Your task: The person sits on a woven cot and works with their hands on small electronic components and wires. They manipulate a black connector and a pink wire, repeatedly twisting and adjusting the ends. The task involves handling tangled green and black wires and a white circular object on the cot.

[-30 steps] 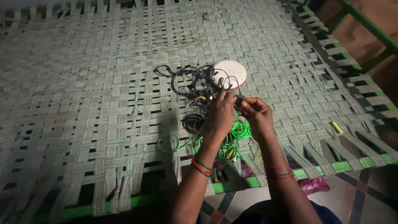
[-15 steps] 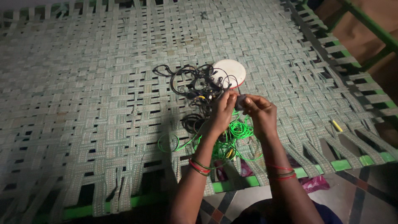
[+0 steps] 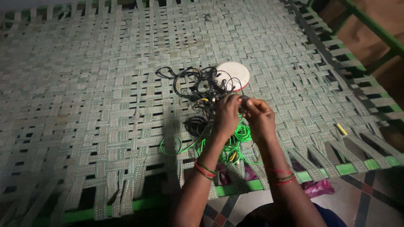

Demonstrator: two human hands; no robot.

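A tangle of black cables (image 3: 195, 86) lies on a woven-strap cot (image 3: 84, 105), with a coil of bright green wire (image 3: 229, 145) nearer to me. My left hand (image 3: 226, 115) and my right hand (image 3: 259, 117) meet above the pile, fingertips pinched together on a small dark piece at the end of a cable. Both wrists wear red and gold bangles. What exactly sits between the fingers is too small and dark to make out.
A round white disc with a red edge (image 3: 235, 70) lies just behind the cables. A small yellow object (image 3: 341, 129) rests on the straps at the right. The cot's green frame (image 3: 345, 169) runs along the near edge; a pink bag (image 3: 319, 188) lies on the tiled floor.
Both hands have shifted slightly away from me along the pile and stay pinched together on the cable end. The wires have barely moved.
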